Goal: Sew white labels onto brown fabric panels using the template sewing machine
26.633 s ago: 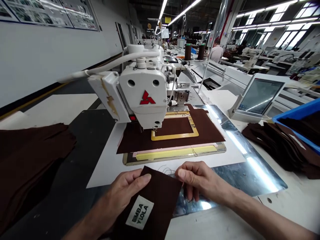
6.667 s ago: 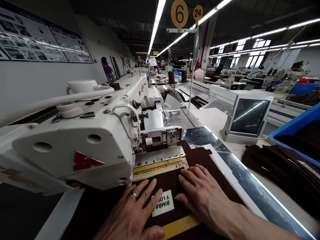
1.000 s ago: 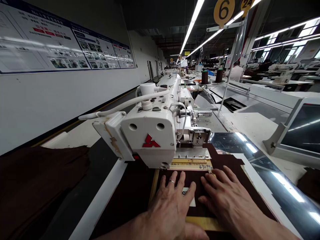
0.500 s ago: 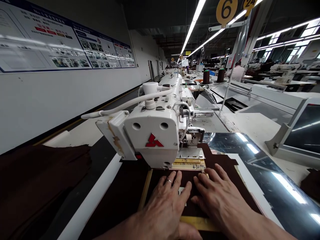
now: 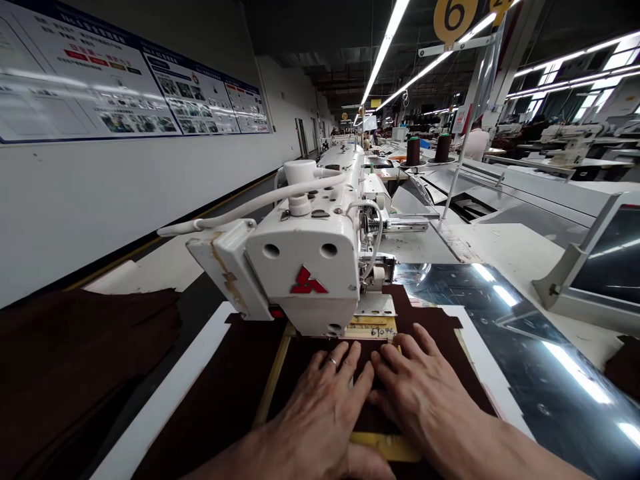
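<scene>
- Done, by the look of it: brown fabric [image 5: 215, 387] laid flat over the white sheet [image 5: 174, 387], far part running in beneath the machine head [image 5: 305, 240]; sheet shows past fabric's left and right edges.
- Yellow frame [image 5: 274, 379] sits on top of fabric.
- Left hand [image 5: 323, 410]: palm down inside frame, fingers extended, clamped on nothing.
- Right hand [image 5: 425, 393]: same, fingertips just beside the left's, near frame's far right corner.
- Looks mid-step; no finished seam visible, so amount left can't be told.
- Brown stack [image 5: 85, 353] at worktop's left edge; role unclear.
- Hidden: most of what lies under both hands; only a pale sliver between them. Needle area behind machine head.
- Cut off: fabric's near edge, screen [image 5: 613, 257] at right.
- Hard to read: handwriting on frame's far bar.
</scene>
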### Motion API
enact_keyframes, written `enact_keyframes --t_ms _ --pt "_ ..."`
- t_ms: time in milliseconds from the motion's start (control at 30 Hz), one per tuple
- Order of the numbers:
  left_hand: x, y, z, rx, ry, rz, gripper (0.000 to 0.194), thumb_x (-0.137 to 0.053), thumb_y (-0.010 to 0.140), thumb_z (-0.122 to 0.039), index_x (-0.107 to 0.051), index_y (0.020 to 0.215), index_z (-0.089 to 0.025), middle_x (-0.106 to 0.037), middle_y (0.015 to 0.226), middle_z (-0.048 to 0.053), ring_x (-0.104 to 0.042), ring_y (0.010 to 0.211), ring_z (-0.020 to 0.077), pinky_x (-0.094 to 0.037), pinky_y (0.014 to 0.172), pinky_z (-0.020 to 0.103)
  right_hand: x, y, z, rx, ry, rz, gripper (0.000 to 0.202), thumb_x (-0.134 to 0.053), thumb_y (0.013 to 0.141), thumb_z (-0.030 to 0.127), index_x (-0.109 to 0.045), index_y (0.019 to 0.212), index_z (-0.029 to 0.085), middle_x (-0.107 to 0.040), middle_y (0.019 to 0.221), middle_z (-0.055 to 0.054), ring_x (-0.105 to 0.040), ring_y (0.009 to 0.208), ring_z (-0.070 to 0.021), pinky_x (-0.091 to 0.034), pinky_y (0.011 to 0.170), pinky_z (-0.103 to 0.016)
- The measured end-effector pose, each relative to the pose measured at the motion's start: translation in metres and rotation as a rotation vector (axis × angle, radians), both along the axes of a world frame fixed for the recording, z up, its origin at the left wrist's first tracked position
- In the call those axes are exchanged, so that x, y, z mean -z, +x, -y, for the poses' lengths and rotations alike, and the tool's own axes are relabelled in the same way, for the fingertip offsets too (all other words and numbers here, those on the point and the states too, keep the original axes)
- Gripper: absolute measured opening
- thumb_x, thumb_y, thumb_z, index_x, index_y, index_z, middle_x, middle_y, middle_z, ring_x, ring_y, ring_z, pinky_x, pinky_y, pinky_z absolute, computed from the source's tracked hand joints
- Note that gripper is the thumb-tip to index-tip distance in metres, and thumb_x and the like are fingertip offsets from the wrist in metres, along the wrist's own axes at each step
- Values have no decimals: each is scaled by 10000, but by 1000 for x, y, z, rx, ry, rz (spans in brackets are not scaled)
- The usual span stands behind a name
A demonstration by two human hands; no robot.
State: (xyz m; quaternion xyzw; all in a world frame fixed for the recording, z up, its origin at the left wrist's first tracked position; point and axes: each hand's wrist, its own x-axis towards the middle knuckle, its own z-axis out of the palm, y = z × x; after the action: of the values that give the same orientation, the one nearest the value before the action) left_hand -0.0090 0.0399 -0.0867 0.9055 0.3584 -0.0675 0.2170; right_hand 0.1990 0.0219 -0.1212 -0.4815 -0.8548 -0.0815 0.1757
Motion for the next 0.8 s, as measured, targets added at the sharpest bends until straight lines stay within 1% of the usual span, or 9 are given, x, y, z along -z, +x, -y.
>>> enact_keyframes --t_ms 133,200,300,433,533,667,800 --pt "11 -9 -1 -1 58 32 1240 -599 694 -915 -233 1635 -194 -168 1682 208 -164 1556 417 -228 1216 677 -2 -7 -3 -14 -9 -14 187 -774 876 358 -705 970 212 -713 979 -53 -626 956 -296 -378 1049 -646" --pt "16 -13 -1 -2 74 48 1241 -598 698 -913 -220 1637 -197 -171 1684 201 -176 1555 413 -229 1220 671 -2 -10 -3 -12 -24 -16 198 -756 896 382 -701 971 207 -707 978 -51 -628 953 -292 -380 1050 -646" --pt "20 -18 -1 -9 84 62 1226 -641 695 -888 -222 1637 -225 -181 1688 178 -196 1554 406 -240 1224 660 -1 -14 -4 -8 -77 -28 221 -729 923 416 -692 1006 214 -704 1032 -50 -627 980 -289 -382 1055 -639" --pt "22 -24 -1 -9 93 81 1222 -678 698 -860 -208 1640 -241 -184 1692 153 -214 1557 377 -240 1246 608 0 -16 -4 1 -158 -59 228 -713 937 416 -670 1080 243 -695 1119 -26 -613 1054 -282 -339 1107 -628" --pt "22 -27 -1 -6 101 101 1225 -705 701 -834 -189 1644 -247 -183 1692 153 -224 1557 366 -239 1253 582 -4 -17 -4 -7 -195 -89 203 -680 960 392 -658 1101 248 -688 1148 -19 -603 1084 -276 -320 1131 -620" --pt "20 -32 -3 16 85 133 1209 -693 711 -835 -185 1645 -259 -198 1687 158 -231 1556 362 -235 1254 578 -13 -19 -3 -35 -222 -144 188 -627 991 326 -647 1154 234 -688 1148 -29 -595 1108 -275 -343 1133 -601" --pt "19 -35 -6 21 67 116 1192 -624 724 -877 -214 1640 -233 -195 1684 159 -216 1559 364 -228 1250 603 -20 -13 2 -104 -285 -221 186 -540 1035 289 -642 1171 214 -673 1203 -62 -594 1125 -261 -417 1098 -515"
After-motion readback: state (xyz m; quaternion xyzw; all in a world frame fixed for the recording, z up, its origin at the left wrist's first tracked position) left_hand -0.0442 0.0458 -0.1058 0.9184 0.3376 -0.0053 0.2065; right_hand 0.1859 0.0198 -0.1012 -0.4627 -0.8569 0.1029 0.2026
